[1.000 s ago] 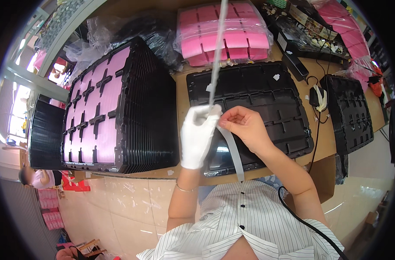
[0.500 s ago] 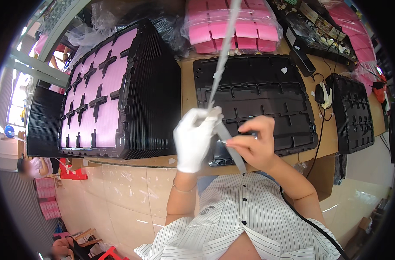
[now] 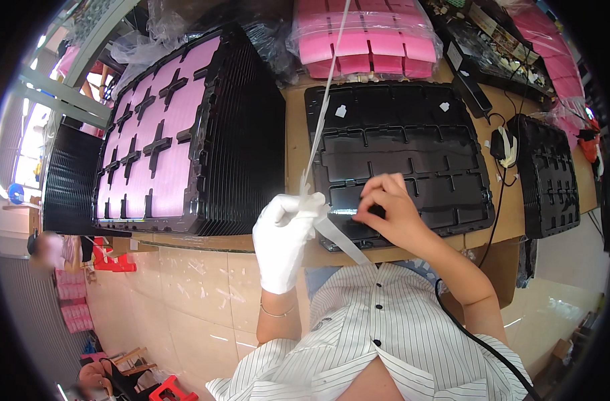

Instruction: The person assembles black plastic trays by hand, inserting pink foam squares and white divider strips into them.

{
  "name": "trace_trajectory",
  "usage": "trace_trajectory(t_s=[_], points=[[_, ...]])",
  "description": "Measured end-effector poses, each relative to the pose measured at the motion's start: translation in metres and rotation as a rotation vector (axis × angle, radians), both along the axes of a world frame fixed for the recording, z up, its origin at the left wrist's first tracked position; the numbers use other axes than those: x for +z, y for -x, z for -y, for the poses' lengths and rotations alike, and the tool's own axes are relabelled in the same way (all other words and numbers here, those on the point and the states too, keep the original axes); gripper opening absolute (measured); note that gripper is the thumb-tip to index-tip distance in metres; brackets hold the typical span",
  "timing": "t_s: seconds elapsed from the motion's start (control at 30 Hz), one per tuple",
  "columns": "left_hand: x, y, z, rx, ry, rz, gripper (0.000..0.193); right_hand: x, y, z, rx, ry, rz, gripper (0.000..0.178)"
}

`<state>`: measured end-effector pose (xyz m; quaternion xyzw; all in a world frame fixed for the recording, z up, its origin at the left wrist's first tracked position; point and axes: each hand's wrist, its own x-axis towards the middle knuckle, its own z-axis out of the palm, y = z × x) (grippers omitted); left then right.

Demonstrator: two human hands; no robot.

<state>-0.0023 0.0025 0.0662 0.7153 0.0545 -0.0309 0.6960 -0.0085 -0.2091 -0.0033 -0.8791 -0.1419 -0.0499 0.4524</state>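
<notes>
My left hand (image 3: 278,237), in a white glove, is closed on a long whitish strip (image 3: 341,238). The strip runs up from my fingers past the top of the view, and its lower end hangs toward my shirt. To the right, my bare right hand (image 3: 393,208) has its thumb and fingertips together in a pinch; what is between them, if anything, is too small to tell. Both hands are over the near part of a black moulded plastic tray (image 3: 398,150). Two small white pieces lie on its far part, one at left (image 3: 341,110) and one at right (image 3: 444,106).
A tall stack of black trays (image 3: 241,140) with pink foam sheets (image 3: 144,113) stands at left. Wrapped pink foam (image 3: 372,47) lies behind the tray. More black trays (image 3: 549,177), a black cable (image 3: 495,214) and an open box of small parts (image 3: 495,43) are at right.
My left hand has moved left and slightly down with the strip. My right hand has drawn away from the strip, and a gap now shows between them. The left white piece is now uncovered.
</notes>
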Motion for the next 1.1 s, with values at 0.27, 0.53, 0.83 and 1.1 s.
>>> trace_trajectory(t_s=[0.27, 0.53, 0.83, 1.1], points=[[-0.012, 0.001, 0.021, -0.029, 0.099, 0.090, 0.007, 0.062, 0.015, 0.024, -0.055, -0.319, -0.170, 0.012], [-0.003, -0.010, 0.040, -0.074, 0.020, 0.072, 0.012, 0.036, 0.011, -0.019, -0.069, -0.680, -0.272, 0.015], [-0.008, -0.006, 0.039, -0.051, -0.070, 0.244, 0.011, 0.036, 0.018, -0.034, -0.147, -0.815, -0.251, 0.009], [-0.008, -0.008, 0.029, -0.066, 0.021, 0.073, 0.009, 0.027, 0.012, -0.036, -0.189, 0.029, 0.776, 0.019]])
